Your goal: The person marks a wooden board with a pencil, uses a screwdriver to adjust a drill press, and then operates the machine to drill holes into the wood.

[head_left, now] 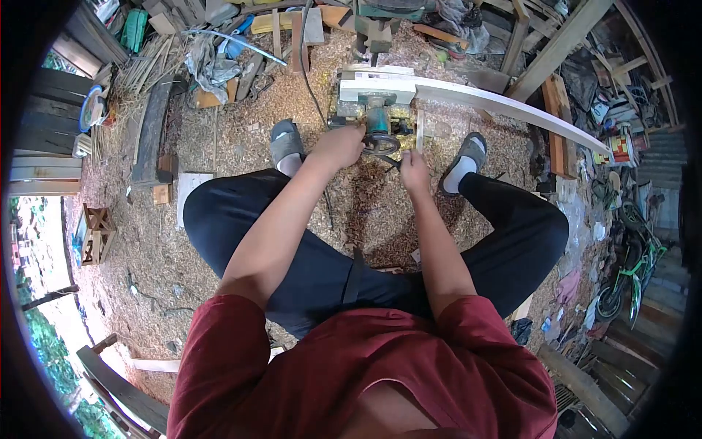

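Note:
A teal power tool (376,119) with a round dark wheel (382,144) stands on the shavings between my feet. My left hand (342,146) is closed at the left side of the tool, beside the wheel; what its fingers grip is hidden. My right hand (414,170) is closed around the near end of a thin wooden strip (420,132), just right of the wheel. Beyond the tool lies a pale board (376,91), and a long pale plank (512,108) stretches from it to the right.
Wood shavings (241,154) cover the floor. A dark cable (311,80) runs to the tool from above. A dark timber (155,132) lies left, a brown beam (559,132) right. A green motorcycle (630,271) stands far right. Sandals are on my feet.

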{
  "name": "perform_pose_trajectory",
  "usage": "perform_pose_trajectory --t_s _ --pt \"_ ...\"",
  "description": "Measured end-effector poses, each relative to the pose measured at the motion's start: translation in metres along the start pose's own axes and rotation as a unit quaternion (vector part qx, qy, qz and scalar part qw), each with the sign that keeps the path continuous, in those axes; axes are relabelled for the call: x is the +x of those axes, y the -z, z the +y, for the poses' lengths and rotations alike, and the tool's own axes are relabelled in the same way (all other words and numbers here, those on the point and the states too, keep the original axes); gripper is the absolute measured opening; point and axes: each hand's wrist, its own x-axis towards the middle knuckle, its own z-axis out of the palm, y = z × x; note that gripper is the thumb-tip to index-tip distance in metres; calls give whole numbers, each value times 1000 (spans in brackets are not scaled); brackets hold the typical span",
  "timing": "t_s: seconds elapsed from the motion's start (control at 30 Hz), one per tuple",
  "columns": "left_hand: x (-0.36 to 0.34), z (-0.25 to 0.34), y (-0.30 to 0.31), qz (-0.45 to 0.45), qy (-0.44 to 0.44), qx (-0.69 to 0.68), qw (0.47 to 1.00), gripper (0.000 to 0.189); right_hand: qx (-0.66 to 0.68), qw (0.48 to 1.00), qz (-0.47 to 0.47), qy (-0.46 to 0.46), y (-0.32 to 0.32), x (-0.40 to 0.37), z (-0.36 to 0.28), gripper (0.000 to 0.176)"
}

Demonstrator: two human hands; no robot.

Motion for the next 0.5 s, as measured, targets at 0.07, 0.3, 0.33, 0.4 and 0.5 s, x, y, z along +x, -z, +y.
perform_pose_trajectory --t_s 0.07,0.3,0.33,0.4,0.5 --pt "8 -13 -27 63 -36 -40 997 34 39 998 -37 -18 -19 1 2 37" --pt "14 -27 -47 94 -36 -90 991 22 420 727 -354 -411 28 24 -31 21" --pt "13 -28 -46 96 -37 -105 989 22 419 726 -355 -414 26 26 -31 21" --pt "13 -30 -44 96 -37 -120 987 23 454 656 -400 -451 22 27 -31 18" --pt "14 -32 -43 68 -29 -111 991 29 483 659 -351 -458 7 16 -38 18"
